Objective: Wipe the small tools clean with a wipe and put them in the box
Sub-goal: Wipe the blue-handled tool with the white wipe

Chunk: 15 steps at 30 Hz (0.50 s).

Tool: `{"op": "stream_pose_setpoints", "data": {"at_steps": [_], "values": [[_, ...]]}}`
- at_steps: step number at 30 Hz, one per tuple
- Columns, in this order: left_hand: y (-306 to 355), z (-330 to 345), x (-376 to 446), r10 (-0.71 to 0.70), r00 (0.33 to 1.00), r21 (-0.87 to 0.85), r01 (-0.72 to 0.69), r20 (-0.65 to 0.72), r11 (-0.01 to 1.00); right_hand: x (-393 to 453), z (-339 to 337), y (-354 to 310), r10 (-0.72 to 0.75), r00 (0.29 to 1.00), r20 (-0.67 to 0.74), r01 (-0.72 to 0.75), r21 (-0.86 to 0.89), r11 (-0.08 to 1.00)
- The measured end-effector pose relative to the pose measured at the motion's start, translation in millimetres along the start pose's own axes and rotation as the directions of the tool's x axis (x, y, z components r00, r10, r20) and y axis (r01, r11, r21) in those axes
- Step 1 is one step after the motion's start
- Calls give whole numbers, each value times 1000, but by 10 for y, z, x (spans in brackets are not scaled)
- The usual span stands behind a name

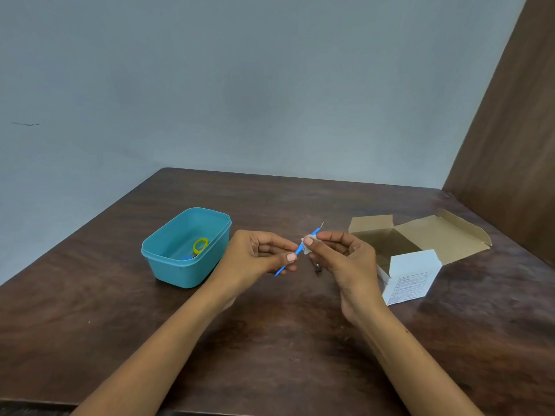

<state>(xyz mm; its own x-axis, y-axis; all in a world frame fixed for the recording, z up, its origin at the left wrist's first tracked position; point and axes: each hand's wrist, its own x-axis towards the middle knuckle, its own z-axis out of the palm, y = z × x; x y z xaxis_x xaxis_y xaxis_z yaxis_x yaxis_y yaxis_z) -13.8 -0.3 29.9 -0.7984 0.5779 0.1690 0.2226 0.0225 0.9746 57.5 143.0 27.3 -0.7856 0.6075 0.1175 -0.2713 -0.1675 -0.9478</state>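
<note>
Hands (pixel 258 253) pinching tool (pixel 295 253), seemingly mid-table.

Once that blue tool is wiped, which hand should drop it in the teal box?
Left, probably: the left hand already pinches the blue tool and is nearer the teal box; the right hand holds the wipe.

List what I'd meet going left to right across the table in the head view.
Teal plastic box → left hand → blue tool → white wipe → right hand → open cardboard box.
</note>
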Motion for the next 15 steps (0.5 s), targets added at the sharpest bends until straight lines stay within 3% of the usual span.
{"op": "stream_pose_setpoints", "data": {"at_steps": [4,10,15], "values": [[7,-37,-4,-75,997,-16,75,2,997,16,-7,-3,-79,996,-37,78,-27,997],[16,-90,8,-78,997,14,77,12,997,28,-14,25,-148,987,-55,142,-91,986],[0,-85,29,-59,997,26,60,-55,998,9,-40,60,-316,949,-8,287,-397,872]]}}
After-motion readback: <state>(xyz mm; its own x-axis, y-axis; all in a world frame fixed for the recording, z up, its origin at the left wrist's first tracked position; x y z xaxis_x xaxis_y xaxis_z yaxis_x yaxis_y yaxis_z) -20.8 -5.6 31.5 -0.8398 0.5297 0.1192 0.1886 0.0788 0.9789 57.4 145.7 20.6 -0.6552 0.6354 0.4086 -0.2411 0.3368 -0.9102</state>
